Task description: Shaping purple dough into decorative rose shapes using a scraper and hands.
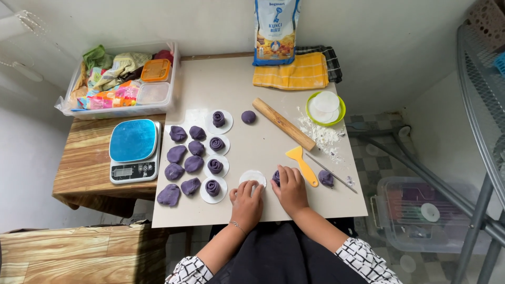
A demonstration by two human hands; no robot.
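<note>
My left hand (247, 202) rests on the near edge of a white paper round (252, 176) on the beige board (263, 142). My right hand (289, 186) presses down on a purple dough piece (276, 176) just right of that round; only its left edge shows. Several rolled purple dough spirals (213, 186) sit on white rounds to the left. Beyond them lie several plain purple dough lumps (176, 154).
A yellow scraper (302, 163), a thin skewer (331, 173) and a loose dough piece (326, 179) lie right of my hands. A wooden rolling pin (284, 123), spilled flour (323, 137), a green bowl of white rounds (326, 108), a blue-topped scale (134, 150) and a plastic bin (121, 79) stand farther off.
</note>
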